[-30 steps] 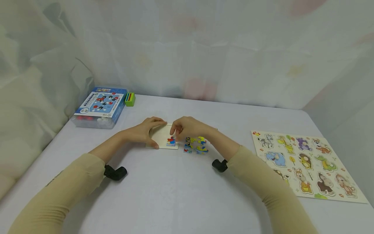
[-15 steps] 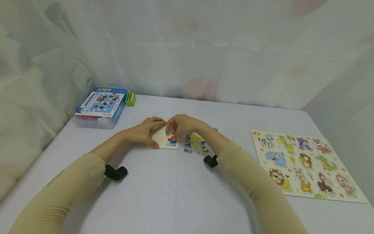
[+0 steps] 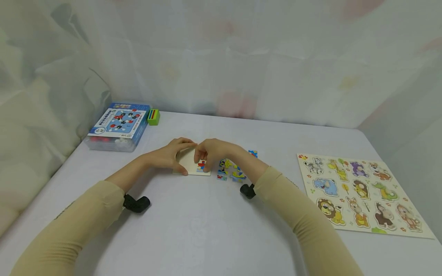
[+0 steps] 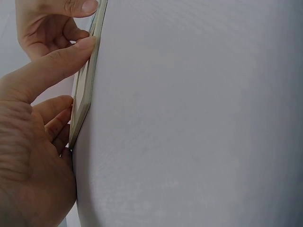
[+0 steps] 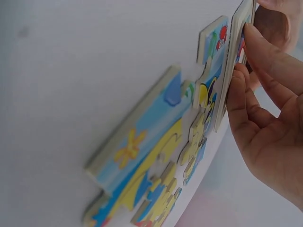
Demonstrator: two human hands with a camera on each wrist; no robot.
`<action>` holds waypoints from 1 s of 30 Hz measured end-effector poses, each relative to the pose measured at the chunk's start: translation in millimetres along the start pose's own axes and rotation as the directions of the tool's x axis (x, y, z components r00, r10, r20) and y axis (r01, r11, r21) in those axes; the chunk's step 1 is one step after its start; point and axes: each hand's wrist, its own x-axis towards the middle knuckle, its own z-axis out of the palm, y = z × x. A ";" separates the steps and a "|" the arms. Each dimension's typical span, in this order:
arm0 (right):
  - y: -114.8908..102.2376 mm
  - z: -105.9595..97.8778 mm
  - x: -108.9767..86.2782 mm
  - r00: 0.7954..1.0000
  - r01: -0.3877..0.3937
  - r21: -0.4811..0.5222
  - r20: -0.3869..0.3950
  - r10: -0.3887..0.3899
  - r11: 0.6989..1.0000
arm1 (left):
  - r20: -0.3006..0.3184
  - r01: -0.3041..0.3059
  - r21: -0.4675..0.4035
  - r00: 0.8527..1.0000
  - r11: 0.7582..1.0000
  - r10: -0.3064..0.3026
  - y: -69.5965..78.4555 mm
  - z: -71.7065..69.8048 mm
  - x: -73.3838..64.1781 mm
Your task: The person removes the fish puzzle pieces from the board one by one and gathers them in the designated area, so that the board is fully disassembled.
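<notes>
A small pale puzzle tray (image 3: 186, 160) lies on the table. My left hand (image 3: 169, 155) holds it, the thumb along the near edge and the fingers at the far edge. In the tray's near right corner sits a red and blue puzzle piece (image 3: 201, 165). My right hand (image 3: 215, 150) is over that corner, with thumb and index finger on either side of this piece; in the right wrist view the thumb (image 5: 265, 49) touches it. Loose puzzle pieces (image 3: 238, 174) in yellow and blue lie right of the tray, partly hidden by the right forearm.
A large animal puzzle board (image 3: 345, 191) lies at the right. At the back left stands a clear box (image 3: 117, 124) with a blue molecule-picture cover, and a green block (image 3: 153, 117) beside it. A white cloth wall (image 3: 241, 69) rises behind the table.
My right hand has moved left over the tray, then slightly down onto the red and blue piece. More loose pieces and the lion on the large board show now. The left hand stays put.
</notes>
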 end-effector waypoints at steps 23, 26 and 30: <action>2.7 3.6 -2.4 1.000 0.005 0.045 -0.018 -0.004 0.999 | -0.002 -0.015 -0.024 1.000 1.000 0.015 1.4 -1.1 -0.2; 2.8 4.1 -2.3 1.000 0.005 0.046 -0.025 -0.003 0.999 | -0.001 -0.017 -0.026 1.000 1.000 0.017 1.3 -1.2 0.0; 3.1 4.7 -1.9 0.999 0.002 0.048 -0.035 0.000 0.999 | -0.001 -0.020 -0.025 1.000 0.999 0.020 1.9 -1.4 0.0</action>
